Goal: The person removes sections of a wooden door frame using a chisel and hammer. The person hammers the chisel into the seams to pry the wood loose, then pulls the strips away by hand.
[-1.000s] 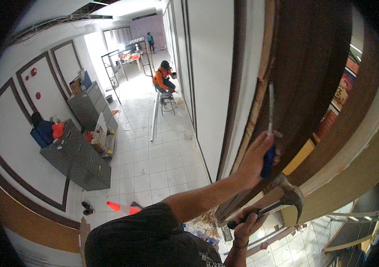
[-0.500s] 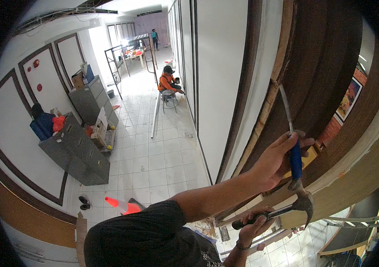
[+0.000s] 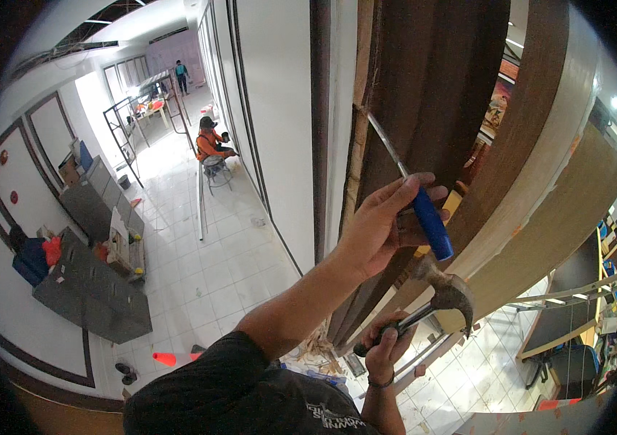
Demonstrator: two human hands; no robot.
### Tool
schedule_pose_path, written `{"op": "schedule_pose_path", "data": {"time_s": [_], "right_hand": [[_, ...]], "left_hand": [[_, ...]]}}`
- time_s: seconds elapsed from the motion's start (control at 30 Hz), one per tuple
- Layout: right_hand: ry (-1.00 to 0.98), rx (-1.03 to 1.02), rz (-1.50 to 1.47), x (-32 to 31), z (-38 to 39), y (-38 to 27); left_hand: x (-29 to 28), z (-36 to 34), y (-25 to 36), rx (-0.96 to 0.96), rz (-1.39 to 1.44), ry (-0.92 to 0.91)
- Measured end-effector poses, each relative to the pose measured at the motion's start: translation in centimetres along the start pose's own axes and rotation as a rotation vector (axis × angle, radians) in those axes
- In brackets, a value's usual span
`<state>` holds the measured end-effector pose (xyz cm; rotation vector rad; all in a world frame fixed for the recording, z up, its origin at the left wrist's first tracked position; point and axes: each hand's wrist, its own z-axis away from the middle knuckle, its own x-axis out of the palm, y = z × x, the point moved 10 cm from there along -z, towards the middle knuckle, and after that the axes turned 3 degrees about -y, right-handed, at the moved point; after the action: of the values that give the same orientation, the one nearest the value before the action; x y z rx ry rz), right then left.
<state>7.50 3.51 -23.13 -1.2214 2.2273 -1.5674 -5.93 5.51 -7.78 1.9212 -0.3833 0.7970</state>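
Observation:
My left hand (image 3: 381, 225) grips a blue-handled chisel (image 3: 433, 228), fingers wrapped near the top of its handle. Its long metal blade slants up to the left, and the tip meets a rough, bare wooden edge (image 3: 356, 156) beside a dark brown panel (image 3: 435, 80). Lower down, my right hand (image 3: 388, 346) is closed around the dark grip of a claw hammer (image 3: 455, 299). The hammer's head is just below the butt of the chisel handle; whether they touch I cannot tell. The claw points down to the right.
Grey filing cabinets (image 3: 94, 290) stand at the left, near an orange cone (image 3: 166, 359). Farther off, a person in orange (image 3: 209, 141) sits by the white wall; another person (image 3: 181, 76) stands beyond a metal scaffold (image 3: 123, 141). A ladder (image 3: 577, 291) is at right.
The view has swung to the right, so everything sits farther left. The chisel slants more, and the hammer's head is slightly lower relative to its handle. Both hands keep their hold.

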Motion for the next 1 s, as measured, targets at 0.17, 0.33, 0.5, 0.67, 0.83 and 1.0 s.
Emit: {"op": "schedule_pose_path", "data": {"time_s": [0.17, 0.33, 0.5, 0.67, 0.83, 1.0], "right_hand": [[-0.009, -0.005, 0.032, 0.3, -0.3, -1.0], [0.005, -0.058, 0.075, -0.6, -1.4, -1.4], [0.182, -0.212, 0.015, -1.2, -2.6, -3.9], [0.174, -0.084, -0.040, -0.5, -3.2, -3.5], [0.396, -0.188, -0.169, -3.6, -1.8, -2.3], [0.232, -0.070, -0.065, -1.9, -3.0, -2.7]], "left_hand": [[0.3, -0.5, 0.8, 0.057, -0.045, -0.010], [0.6, -1.6, 1.2, 0.072, 0.008, 0.017], [1.5, -1.9, 1.0, 0.096, 0.025, 0.013], [1.1, -1.9, 1.4, 0.129, 0.026, 0.022], [2.6, -2.3, 0.7, 0.130, 0.056, 0.001], [1.4, -2.4, 1.1, 0.247, 0.152, -0.007]]}}
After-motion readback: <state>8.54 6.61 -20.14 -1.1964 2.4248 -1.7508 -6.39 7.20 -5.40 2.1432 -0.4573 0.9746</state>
